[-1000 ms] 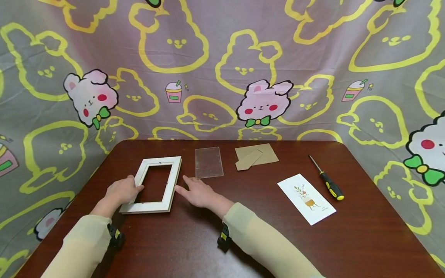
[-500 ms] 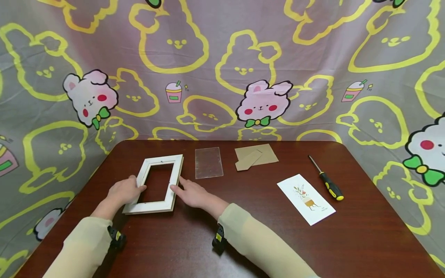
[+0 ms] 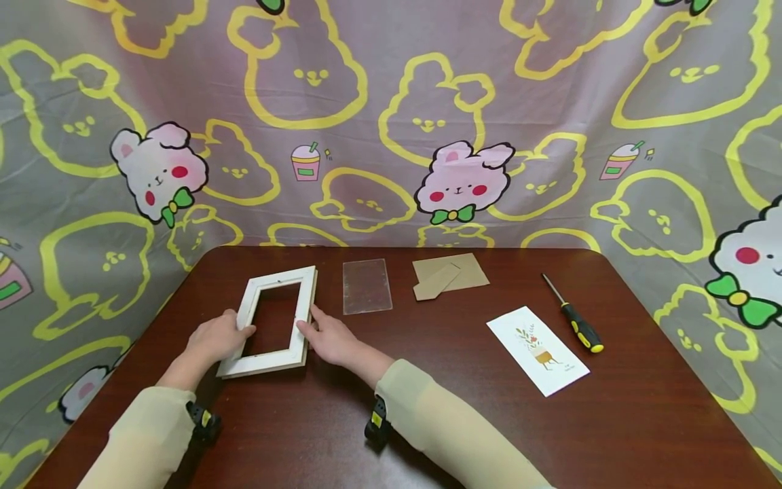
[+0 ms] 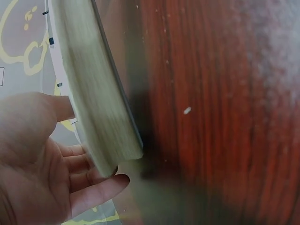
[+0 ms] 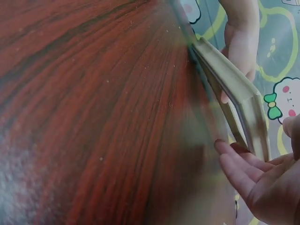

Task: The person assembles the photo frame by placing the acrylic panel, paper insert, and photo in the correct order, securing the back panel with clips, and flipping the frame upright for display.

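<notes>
A white picture frame [image 3: 280, 277], with nothing in its opening, is held between both hands at the left of the table in the head view. The left hand [image 3: 216, 336] grips its left side, thumb on the upper face. On the opposite side the right hand [image 3: 332, 337] holds the rail, thumb on top and fingers reaching underneath. The left wrist view shows the pale outer edge of the frame [image 4: 96, 84] between thumb and fingers of the left hand [image 4: 33, 154]. In the right wrist view, the fingers of the right hand [image 5: 267, 183] lie under the frame's corner.
A clear rectangular sheet [image 3: 367, 286] lies right of the frame. Beyond it is a brown backing board [image 3: 470, 268] with a stand leg. A white card with a plant drawing [image 3: 537, 350] and a black-and-yellow screwdriver [image 3: 580, 322] lie farther right. Patterned cloth [image 3: 366, 81] surrounds the brown table [image 3: 489, 435].
The right hand has moved left from beside the frame and taken hold of its right side. The frame has shifted and turned slightly. The left hand keeps its grip.
</notes>
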A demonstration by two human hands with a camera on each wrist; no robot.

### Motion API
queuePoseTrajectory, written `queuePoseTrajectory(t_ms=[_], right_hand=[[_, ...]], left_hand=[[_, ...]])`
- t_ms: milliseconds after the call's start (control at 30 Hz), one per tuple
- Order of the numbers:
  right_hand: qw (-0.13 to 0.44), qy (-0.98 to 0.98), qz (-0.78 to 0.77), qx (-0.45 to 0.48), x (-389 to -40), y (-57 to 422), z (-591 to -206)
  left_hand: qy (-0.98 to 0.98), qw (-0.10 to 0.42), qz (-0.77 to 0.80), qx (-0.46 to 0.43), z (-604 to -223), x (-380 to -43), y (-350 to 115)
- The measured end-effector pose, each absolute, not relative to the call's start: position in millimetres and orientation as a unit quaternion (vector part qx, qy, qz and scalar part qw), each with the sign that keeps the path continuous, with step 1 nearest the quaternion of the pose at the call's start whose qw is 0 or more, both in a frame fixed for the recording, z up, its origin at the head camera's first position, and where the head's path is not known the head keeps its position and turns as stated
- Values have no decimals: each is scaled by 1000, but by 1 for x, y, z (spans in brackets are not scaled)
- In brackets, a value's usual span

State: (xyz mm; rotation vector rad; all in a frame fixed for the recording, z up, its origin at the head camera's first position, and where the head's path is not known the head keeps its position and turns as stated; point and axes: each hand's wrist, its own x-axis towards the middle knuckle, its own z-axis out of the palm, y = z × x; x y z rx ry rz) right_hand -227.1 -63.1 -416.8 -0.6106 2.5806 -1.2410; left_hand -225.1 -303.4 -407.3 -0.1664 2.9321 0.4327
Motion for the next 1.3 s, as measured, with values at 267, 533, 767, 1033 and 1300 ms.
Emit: queuePoseTrajectory(t_ms=[267,533,767,1033,1300], right_hand=[[79,814,-547,-175,-230,-62,-417],[59,782,-606,-133,-234,-57,-415],[73,779,-608,-134,-238,-44,-415],[70,803,-570,-163,-242,-19,-411],[77,815,-544,-181,-245,9,-404]], left_hand=[[984,61,156,-60,-404,-225,-298],[980,35,184,-68,-399,-223,-285],[980,25,185,-65,-397,-220,-273],[968,13,248,-37,-398,-219,-261],[930,15,367,-7,-400,-218,-247]])
